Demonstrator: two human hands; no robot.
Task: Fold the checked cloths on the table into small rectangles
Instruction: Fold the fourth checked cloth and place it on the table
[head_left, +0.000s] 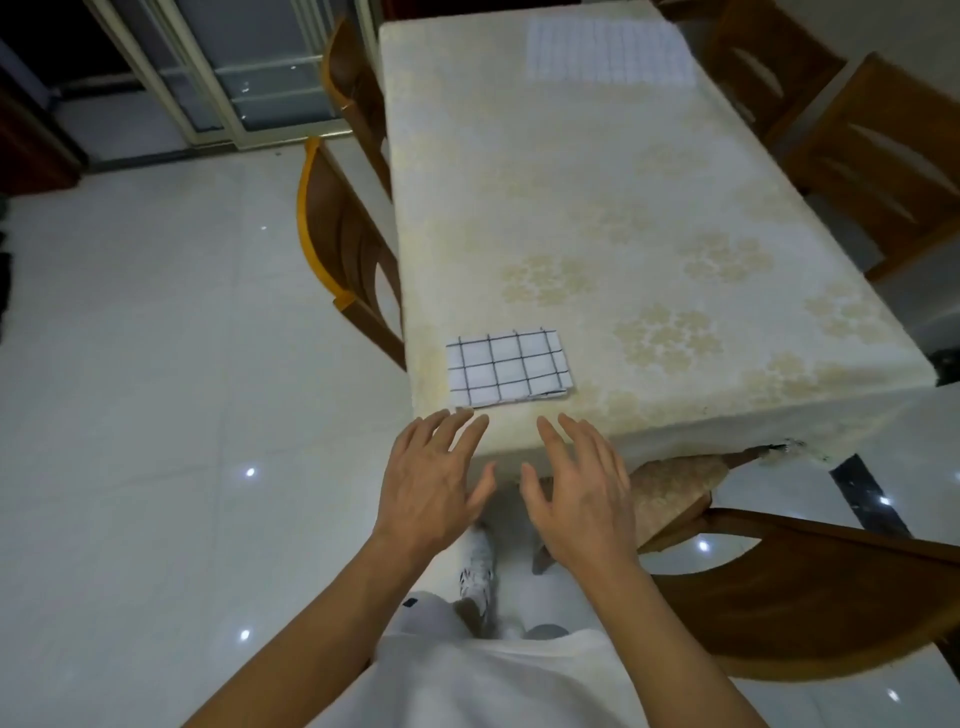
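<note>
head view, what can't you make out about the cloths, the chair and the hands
- Far checked cloth: head view, blurred and pale, far off; whether it is folded is unclear.
- Folded cloth: head view, its top layer hides how many layers lie beneath.
- Near chair: head view, cut off by the right edge.
- Left hand, right hand: head view, palms hidden, backs face the camera.

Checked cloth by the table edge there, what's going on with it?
A person stands at the near end of the table. The folded checked cloth lies there as a small rectangle, near the left corner. The left hand and right hand are both open just short of it, holding nothing. A second checked cloth lies spread flat at the far end, not yet folded.
</note>
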